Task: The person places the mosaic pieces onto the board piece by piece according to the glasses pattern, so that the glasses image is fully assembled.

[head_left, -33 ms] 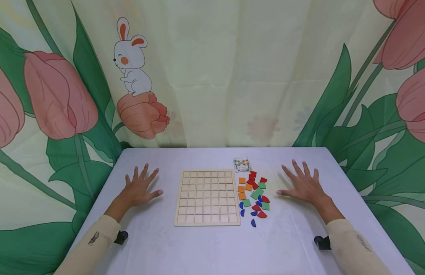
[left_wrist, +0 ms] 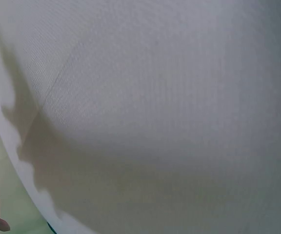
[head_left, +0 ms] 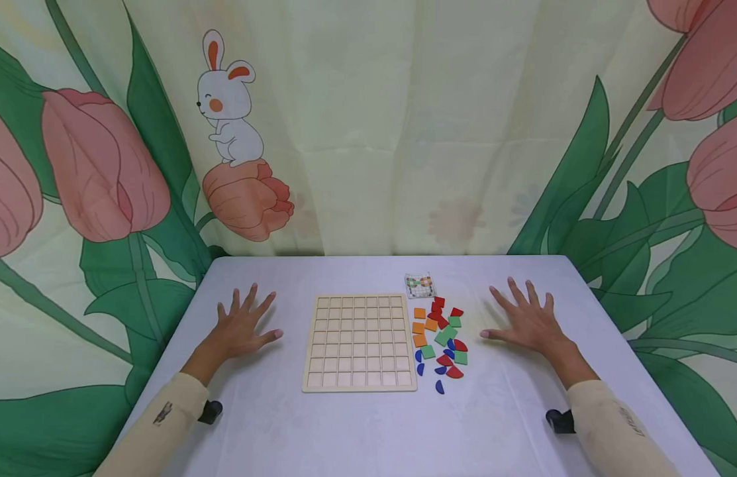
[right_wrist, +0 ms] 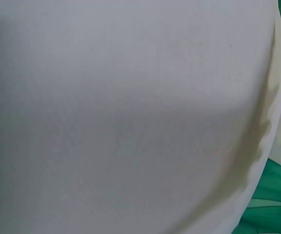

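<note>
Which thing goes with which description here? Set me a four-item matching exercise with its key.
1. left hand
2. right hand
3. grid board
4. printed card

A. no pieces in its cells
B. fingers spread, left of the board
C. lying just beyond the coloured pieces
D. fingers spread, right of the coloured pieces

Pairs: 1-B, 2-D, 3-A, 4-C

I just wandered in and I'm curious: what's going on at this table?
A person holds both hands over the white-covered table, fingers spread, handling nothing. The left hand is left of a wooden grid board; the right hand is right of some loose coloured pieces. These red, orange, green and blue pieces lie along the board's right side, none set in its squares. A small card with a printed grid lies just beyond them.
</note>
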A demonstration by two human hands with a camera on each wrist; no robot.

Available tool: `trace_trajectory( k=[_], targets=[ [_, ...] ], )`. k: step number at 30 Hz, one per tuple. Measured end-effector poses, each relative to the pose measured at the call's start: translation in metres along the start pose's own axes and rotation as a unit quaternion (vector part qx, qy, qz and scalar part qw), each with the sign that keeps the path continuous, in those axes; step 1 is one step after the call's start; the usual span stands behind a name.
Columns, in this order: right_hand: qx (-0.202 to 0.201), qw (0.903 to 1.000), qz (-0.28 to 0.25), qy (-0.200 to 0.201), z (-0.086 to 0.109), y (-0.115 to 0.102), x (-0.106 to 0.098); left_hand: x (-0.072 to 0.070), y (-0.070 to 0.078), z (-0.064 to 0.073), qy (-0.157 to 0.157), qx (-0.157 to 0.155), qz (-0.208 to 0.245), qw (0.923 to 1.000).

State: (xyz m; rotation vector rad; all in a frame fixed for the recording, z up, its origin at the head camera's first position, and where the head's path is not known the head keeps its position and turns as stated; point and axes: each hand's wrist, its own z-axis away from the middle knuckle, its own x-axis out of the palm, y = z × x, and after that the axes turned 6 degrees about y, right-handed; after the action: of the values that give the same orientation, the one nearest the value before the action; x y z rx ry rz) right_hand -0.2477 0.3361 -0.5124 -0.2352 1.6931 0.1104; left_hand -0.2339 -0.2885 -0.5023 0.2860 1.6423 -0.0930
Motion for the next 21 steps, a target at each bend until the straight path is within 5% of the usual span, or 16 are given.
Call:
trace_trajectory(
  k=[21],
  targets=[
    [-0.013,0.9999,-0.007,-0.005,0.005,0.002,0.003,0.006,0.006,0.013,0.01,0.012,-0.023,0.9996]
  ],
)
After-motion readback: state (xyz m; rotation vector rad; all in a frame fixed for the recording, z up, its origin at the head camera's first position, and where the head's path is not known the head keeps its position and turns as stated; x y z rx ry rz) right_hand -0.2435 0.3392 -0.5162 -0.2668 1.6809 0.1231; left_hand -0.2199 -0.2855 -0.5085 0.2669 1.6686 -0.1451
